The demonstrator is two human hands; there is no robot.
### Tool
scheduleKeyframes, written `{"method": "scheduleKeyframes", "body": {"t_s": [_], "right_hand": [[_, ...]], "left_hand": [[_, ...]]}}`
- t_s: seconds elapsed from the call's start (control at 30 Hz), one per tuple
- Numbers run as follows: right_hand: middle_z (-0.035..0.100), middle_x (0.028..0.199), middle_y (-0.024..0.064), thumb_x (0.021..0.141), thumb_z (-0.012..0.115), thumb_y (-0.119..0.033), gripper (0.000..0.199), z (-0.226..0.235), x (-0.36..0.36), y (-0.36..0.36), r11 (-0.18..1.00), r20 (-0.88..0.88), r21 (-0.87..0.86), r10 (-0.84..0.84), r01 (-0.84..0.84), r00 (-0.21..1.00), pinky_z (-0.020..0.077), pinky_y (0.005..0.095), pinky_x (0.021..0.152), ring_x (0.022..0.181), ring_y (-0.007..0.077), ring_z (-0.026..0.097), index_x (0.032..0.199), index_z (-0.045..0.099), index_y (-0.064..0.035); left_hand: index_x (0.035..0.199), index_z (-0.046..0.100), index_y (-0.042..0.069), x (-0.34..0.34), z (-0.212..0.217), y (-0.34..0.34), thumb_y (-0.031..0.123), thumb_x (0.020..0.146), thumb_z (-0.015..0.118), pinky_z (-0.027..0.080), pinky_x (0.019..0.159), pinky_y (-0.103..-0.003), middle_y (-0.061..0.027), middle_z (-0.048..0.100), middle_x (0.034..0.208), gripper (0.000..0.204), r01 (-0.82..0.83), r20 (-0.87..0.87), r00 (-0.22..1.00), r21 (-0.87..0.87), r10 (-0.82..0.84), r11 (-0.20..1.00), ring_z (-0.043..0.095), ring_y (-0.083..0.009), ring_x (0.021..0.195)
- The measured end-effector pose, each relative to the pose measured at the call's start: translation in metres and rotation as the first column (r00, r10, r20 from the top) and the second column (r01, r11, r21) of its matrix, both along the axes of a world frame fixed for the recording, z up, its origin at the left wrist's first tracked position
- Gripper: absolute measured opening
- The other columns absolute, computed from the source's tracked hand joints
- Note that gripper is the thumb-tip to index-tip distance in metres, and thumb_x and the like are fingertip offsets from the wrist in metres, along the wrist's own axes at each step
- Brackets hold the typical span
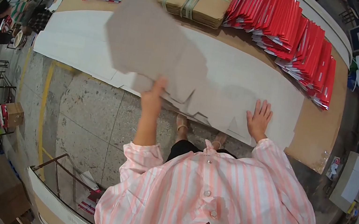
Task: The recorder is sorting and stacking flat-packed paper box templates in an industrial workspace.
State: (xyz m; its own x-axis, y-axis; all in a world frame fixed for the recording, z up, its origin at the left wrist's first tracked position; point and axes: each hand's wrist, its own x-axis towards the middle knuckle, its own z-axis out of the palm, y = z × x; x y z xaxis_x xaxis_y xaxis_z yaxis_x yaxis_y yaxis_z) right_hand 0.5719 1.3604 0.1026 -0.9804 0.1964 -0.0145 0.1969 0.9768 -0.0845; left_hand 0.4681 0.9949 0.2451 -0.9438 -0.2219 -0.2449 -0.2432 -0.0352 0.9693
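Your left hand pinches a flat grey cut cardboard sheet, while your right hand lies open on the pale cardboard stack on the brown surface.

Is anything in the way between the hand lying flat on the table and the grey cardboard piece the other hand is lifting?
Nothing visible is. The right hand lies flat on the stack of grey sheets, and the left hand holds the lifted grey cardboard piece by its lower edge. Only bare sheet surface lies between them.
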Motion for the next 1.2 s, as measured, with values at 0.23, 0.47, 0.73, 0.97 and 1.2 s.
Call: {"method": "scheduleKeyframes", "body": {"t_s": [0.23, 0.47, 0.73, 0.97, 1.2], "right_hand": [[0.017, 0.143, 0.0184, 0.084, 0.047, -0.038, 0.066, 0.000, -0.004, -0.009, 0.999, -0.018, 0.001, 0.037, -0.037, 0.999, 0.0075, 0.0534, 0.105, 0.132, 0.0364, 0.010, 0.139, 0.022, -0.0116], [0.017, 0.143, 0.0188, 0.085, 0.046, -0.039, 0.065, -0.002, 0.001, 0.002, 1.000, 0.006, -0.017, 0.022, -0.021, 1.000, 0.0067, 0.0531, 0.104, 0.132, 0.0373, 0.010, 0.138, 0.022, -0.0108], [0.021, 0.141, 0.0198, 0.084, 0.048, -0.036, 0.066, 0.018, 0.002, 0.007, 1.000, 0.216, 0.021, -0.008, 0.004, 0.976, 0.0158, 0.0500, 0.104, 0.129, 0.0358, 0.022, 0.138, 0.021, -0.0090], [0.023, 0.141, 0.0181, 0.086, 0.048, -0.032, 0.064, -0.003, 0.010, 0.032, 0.983, 0.107, -0.157, 0.118, -0.100, 0.987, 0.0171, 0.0467, 0.106, 0.129, 0.0342, 0.023, 0.137, 0.022, -0.0061], [0.016, 0.143, 0.0178, 0.085, 0.047, -0.039, 0.065, -0.002, 0.015, 0.026, 1.000, 0.009, 0.023, 0.000, 0.000, 1.000, 0.0068, 0.0531, 0.105, 0.133, 0.0364, 0.009, 0.138, 0.023, -0.0101]], "left_hand": [[0.120, 0.045, -0.004, -0.035, -0.135, -0.120, 0.018, 0.084, 0.059, 0.041, 0.092, -0.037, -0.0122, 0.053, 0.116, 0.045, -0.406, 0.221, 0.908, 0.681, 0.357, 0.609, 0.051, -0.0257, 0.107], [0.113, 0.051, -0.003, -0.041, -0.088, -0.086, 0.014, 0.083, 0.060, 0.046, 0.081, -0.035, -0.0126, 0.058, 0.110, 0.036, -0.368, -0.104, 0.924, 0.023, 0.368, 0.930, 0.057, -0.0278, 0.093], [0.110, 0.053, -0.002, 0.011, 0.057, 0.085, 0.007, 0.065, 0.057, 0.049, 0.066, -0.035, -0.0153, 0.060, 0.102, 0.046, -0.070, -0.457, 0.612, -0.844, -0.645, 0.532, 0.060, -0.0287, 0.080], [0.106, 0.054, -0.008, 0.054, 0.056, 0.140, 0.008, 0.061, 0.055, 0.048, 0.075, -0.038, -0.0212, 0.054, 0.109, 0.048, -0.032, -0.446, 0.298, -0.888, -0.844, 0.458, 0.055, -0.0347, 0.085], [0.117, 0.052, 0.003, -0.001, -0.040, -0.022, 0.019, 0.085, 0.058, 0.044, 0.080, -0.032, -0.0187, 0.061, 0.099, 0.036, -0.002, 0.023, 1.000, -0.169, 0.006, 0.986, 0.057, -0.0218, 0.089]]}}
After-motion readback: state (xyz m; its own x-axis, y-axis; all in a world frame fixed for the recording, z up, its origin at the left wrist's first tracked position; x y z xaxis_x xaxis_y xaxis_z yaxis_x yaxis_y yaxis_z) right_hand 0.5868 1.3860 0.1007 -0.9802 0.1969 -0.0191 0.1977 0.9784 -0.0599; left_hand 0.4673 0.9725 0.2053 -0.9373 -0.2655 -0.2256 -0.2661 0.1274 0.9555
